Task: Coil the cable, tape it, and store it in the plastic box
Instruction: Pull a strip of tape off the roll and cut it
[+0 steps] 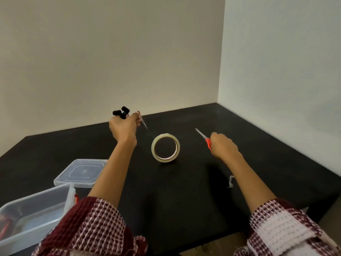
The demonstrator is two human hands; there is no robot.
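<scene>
I've got the left hand (123,127) raised over the worktop (258,145), fingers curled round the black coiled cable (121,110) and pinching a strip of clear tape (144,124) that slants down toward the tape roll (177,145), which stands on edge. The right hand (224,146) is wrapped round the red-handled scissors (203,135), blades aimed toward the strip. At near left, the plastic box (35,202) sits open, its lid (81,172) just beyond it.

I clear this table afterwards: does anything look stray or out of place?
Two small things. A crumpled pale scrap, perhaps tape, lies loose on the table beside the right forearm. The tape roll stands on edge, so it might roll.
</scene>
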